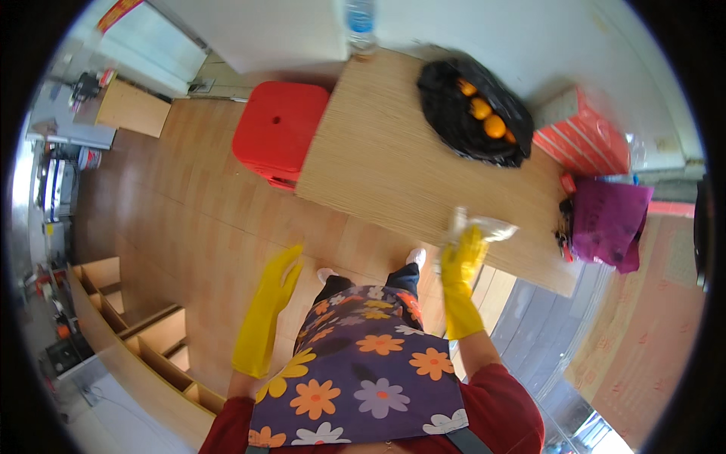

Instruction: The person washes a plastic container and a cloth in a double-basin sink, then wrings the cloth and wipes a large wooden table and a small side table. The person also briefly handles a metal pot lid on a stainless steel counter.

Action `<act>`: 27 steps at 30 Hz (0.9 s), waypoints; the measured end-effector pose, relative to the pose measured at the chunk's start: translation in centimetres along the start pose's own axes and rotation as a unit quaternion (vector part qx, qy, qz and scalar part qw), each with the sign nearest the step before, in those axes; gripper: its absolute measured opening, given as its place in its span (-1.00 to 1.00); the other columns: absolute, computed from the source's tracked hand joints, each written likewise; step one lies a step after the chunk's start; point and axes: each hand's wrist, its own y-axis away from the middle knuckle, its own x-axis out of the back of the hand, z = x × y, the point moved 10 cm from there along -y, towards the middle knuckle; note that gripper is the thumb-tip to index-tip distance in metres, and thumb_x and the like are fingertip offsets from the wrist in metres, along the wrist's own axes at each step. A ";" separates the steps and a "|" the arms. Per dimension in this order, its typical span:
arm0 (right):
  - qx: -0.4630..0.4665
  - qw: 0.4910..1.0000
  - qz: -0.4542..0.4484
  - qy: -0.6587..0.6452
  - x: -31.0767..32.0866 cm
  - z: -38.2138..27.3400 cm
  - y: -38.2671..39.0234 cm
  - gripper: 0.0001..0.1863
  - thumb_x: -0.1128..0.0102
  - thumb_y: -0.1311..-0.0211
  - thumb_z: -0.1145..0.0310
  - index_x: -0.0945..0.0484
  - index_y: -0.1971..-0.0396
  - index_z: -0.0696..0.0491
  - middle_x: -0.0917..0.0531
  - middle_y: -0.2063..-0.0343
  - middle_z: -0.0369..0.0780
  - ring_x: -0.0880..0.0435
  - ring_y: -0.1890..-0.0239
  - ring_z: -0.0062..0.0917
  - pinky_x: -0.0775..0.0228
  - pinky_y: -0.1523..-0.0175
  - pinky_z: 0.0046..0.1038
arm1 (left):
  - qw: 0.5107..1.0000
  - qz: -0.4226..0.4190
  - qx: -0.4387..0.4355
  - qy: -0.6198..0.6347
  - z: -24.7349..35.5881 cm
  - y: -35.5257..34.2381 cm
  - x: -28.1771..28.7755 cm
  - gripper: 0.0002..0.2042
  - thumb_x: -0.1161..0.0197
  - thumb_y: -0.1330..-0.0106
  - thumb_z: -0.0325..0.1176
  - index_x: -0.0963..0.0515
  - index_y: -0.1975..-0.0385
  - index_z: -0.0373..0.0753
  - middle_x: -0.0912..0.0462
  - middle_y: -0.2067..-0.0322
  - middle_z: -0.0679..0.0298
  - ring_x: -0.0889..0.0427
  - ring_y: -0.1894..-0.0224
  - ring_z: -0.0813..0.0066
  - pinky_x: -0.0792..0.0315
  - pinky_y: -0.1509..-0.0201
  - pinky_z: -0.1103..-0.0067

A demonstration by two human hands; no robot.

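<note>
Both my hands wear long yellow rubber gloves. My right hand [463, 261] is at the near edge of a wooden table [393, 151] and grips a crumpled clear plastic bag [484, 225]. My left hand [281, 266] hangs over the wooden floor with its fingers spread and holds nothing. A black plastic bag [461, 129] with oranges [484, 113] in it lies at the far right of the table. I wear a purple flowered apron [363, 371] over red sleeves.
A red plastic stool [278, 129] stands at the table's left side. A clear bottle [361, 26] stands at the far edge. A magenta cloth bag [609, 223] and a red striped bag [586, 140] lie to the right. Wooden shelving [144, 333] runs along the lower left.
</note>
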 end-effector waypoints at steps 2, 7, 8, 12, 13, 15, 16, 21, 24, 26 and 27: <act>0.049 0.996 -0.009 -0.076 -2.8 -11.2 -2.7 -0.39 -0.16 -0.36 0.22 -0.36 -0.37 0.10 -0.37 -0.37 0.12 -0.22 -0.46 0.08 0.10 -0.50 0.24 | 0.999 0.032 0.033 0.020 -4.3 3.4 4.0 -0.64 -0.22 -0.44 -0.53 -0.55 -0.22 -0.32 -0.63 -0.20 0.05 -0.55 -0.31 0.23 -0.36 -0.39 0.42; 0.113 0.984 -0.028 -0.133 -8.4 -27.3 -11.6 -0.41 -0.23 -0.33 0.17 -0.44 -0.31 0.06 -0.41 -0.31 0.18 -0.32 -0.37 0.17 0.04 -0.48 0.22 | 0.973 0.156 0.137 0.098 -12.9 10.6 12.3 -0.64 -0.20 -0.47 -0.42 -0.55 -0.23 -0.28 -0.61 -0.21 0.07 -0.54 -0.29 0.16 -0.38 -0.37 0.37; 0.141 0.980 -0.020 -0.136 -9.4 -28.8 -13.6 -0.41 -0.24 -0.33 0.15 -0.45 -0.30 0.07 -0.43 -0.29 0.19 -0.35 -0.35 0.18 0.01 -0.47 0.21 | 0.966 0.178 0.150 0.114 -14.0 11.3 13.1 -0.64 -0.20 -0.46 -0.41 -0.55 -0.23 -0.27 -0.61 -0.21 0.07 -0.53 -0.30 0.15 -0.37 -0.37 0.35; 0.209 0.970 0.061 -0.104 -12.9 -28.9 -22.9 -0.53 -0.21 -0.34 0.24 -0.54 -0.21 0.06 -0.57 -0.20 0.05 -0.48 -0.28 0.05 -0.19 -0.41 0.07 | 0.977 0.198 0.076 -0.024 -13.8 11.2 15.1 -0.61 -0.27 -0.42 -0.38 -0.56 -0.22 -0.25 -0.61 -0.21 0.04 -0.52 -0.30 0.06 -0.34 -0.41 0.29; 0.191 0.978 0.028 -0.080 -14.9 -27.9 -25.5 -0.54 -0.20 -0.35 0.24 -0.55 -0.20 0.07 -0.58 -0.20 0.05 -0.48 -0.28 0.03 -0.20 -0.41 0.05 | 0.974 0.203 0.052 -0.087 -13.4 11.0 15.6 -0.61 -0.29 -0.40 -0.37 -0.57 -0.22 -0.25 -0.61 -0.21 0.03 -0.52 -0.30 0.03 -0.33 -0.42 0.27; 0.143 0.988 -0.056 -0.006 -19.3 -26.1 -30.1 -0.55 -0.17 -0.38 0.24 -0.56 -0.20 0.11 -0.59 -0.20 0.05 -0.48 -0.30 0.01 -0.23 -0.41 0.01 | 0.972 0.200 0.083 -0.092 -14.8 10.5 16.7 -0.59 -0.31 -0.39 -0.35 -0.56 -0.22 -0.25 -0.60 -0.21 0.01 -0.51 -0.30 0.01 -0.32 -0.43 0.26; 0.123 0.991 -0.056 0.013 -20.4 -25.3 -31.9 -0.55 -0.15 -0.39 0.23 -0.56 -0.19 0.12 -0.59 -0.21 0.05 -0.49 -0.30 0.00 -0.24 -0.42 -0.01 | 0.972 0.195 0.128 -0.022 -16.5 10.4 17.2 -0.58 -0.32 -0.38 -0.34 -0.56 -0.23 -0.25 -0.60 -0.22 0.00 -0.51 -0.31 0.01 -0.32 -0.43 0.26; 0.015 0.994 -0.112 0.007 -22.6 -23.0 -34.1 -0.44 -0.14 -0.43 0.12 -0.46 -0.30 0.12 -0.47 -0.31 0.10 -0.38 -0.36 0.07 -0.21 -0.43 -0.05 | 0.945 0.191 0.261 0.048 -24.3 11.9 19.7 -0.57 -0.30 -0.41 -0.27 -0.54 -0.24 -0.26 -0.60 -0.21 -0.02 -0.53 -0.29 0.01 -0.36 -0.41 0.29; 0.184 0.977 0.097 -0.036 -16.8 -29.5 -29.6 -0.51 -0.08 -0.49 0.11 -0.49 -0.20 0.16 -0.53 -0.27 0.03 -0.60 -0.07 -0.04 -0.43 -0.22 -0.08 | 0.935 0.213 0.281 0.045 -29.1 12.6 21.4 -0.57 -0.27 -0.43 -0.22 -0.55 -0.24 -0.25 -0.62 -0.19 -0.02 -0.56 -0.25 0.00 -0.39 -0.38 0.30; -0.180 0.781 -0.170 -0.574 -22.6 -29.6 -25.8 -0.63 0.00 -0.56 0.14 -0.49 -0.08 0.12 -0.64 -0.08 -0.17 -0.54 0.26 -0.45 -0.51 0.09 -0.34 | 0.920 0.230 0.312 0.055 -32.0 12.7 22.3 -0.58 -0.26 -0.44 -0.19 -0.56 -0.23 -0.23 -0.63 -0.17 -0.02 -0.57 -0.24 -0.01 -0.41 -0.36 0.30; -0.284 0.669 -0.208 -0.655 -23.8 -32.0 -22.1 -0.67 0.03 -0.59 0.15 -0.50 -0.03 0.09 -0.68 0.00 -0.25 -0.52 0.37 -0.59 -0.53 0.20 -0.43 | 0.923 0.224 0.310 0.029 -32.9 12.2 22.9 -0.58 -0.28 -0.43 -0.21 -0.56 -0.22 -0.22 -0.65 -0.15 -0.01 -0.61 -0.19 0.02 -0.45 -0.30 0.31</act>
